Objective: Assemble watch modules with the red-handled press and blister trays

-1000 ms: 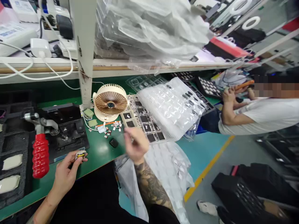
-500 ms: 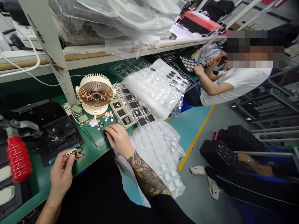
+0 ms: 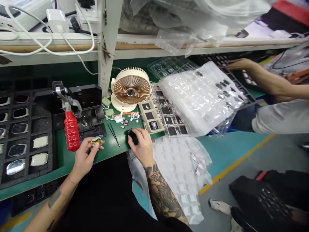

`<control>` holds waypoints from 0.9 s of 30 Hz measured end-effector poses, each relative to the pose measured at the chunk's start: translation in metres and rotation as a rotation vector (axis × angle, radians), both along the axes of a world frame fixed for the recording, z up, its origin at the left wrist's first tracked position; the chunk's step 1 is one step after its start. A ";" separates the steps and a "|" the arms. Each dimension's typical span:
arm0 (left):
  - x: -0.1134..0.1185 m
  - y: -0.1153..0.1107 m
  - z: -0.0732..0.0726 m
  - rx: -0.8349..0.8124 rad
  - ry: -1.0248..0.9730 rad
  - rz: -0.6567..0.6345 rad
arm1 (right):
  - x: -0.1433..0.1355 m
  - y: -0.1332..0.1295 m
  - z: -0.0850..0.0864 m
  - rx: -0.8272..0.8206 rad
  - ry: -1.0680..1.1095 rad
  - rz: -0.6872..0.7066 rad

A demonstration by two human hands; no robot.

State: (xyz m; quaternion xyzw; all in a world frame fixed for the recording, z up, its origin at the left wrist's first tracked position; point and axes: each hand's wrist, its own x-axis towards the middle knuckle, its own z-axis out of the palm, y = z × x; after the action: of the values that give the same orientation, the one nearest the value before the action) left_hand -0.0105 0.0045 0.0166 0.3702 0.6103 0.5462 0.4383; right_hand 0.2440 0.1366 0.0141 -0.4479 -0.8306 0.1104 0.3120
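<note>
In my left hand (image 3: 85, 154) a silver watch case (image 3: 97, 141) is pinched between thumb and fingers, its open side up and something yellow inside. My right hand (image 3: 142, 145) is closed on a small dark piece (image 3: 131, 132), held low over the front of the green bench; its kind is not clear. Between the hands lie black tweezers (image 3: 113, 134), apart from both. Beyond them small white and reddish parts (image 3: 132, 117) are scattered near a white oval piece (image 3: 118, 119).
A cream fan (image 3: 131, 90) stands behind the parts. To my left are a red-handled clamp press (image 3: 71, 130) and a black foam tray (image 3: 29, 137) of watch pieces. A cream tray (image 3: 156, 128) and plastic-covered trays (image 3: 195, 96) sit right. Another person's arm (image 3: 267, 75) reaches in.
The view has swung left, bringing the foam tray into sight. My right hand now shows a dark piece in its fingers. The watch case stays in my left hand. The other person's arm has moved.
</note>
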 end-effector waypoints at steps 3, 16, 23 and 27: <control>-0.001 -0.003 -0.003 -0.011 0.034 -0.003 | -0.002 -0.004 0.001 0.027 -0.049 -0.008; 0.003 -0.001 0.009 0.044 0.203 0.062 | -0.001 -0.016 -0.003 -0.046 -0.049 -0.068; 0.008 0.007 0.019 0.053 0.236 0.092 | 0.093 -0.086 -0.037 -0.156 0.002 -0.506; 0.005 0.009 0.021 0.051 0.290 0.059 | 0.157 -0.092 -0.063 -0.256 -0.058 -0.702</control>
State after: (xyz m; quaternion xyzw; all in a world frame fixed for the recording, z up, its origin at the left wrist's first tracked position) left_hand -0.0056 0.0137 0.0373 0.4383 0.6638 0.5149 0.3196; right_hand 0.4007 0.0446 -0.0490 -0.7439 -0.6143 0.0870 0.2485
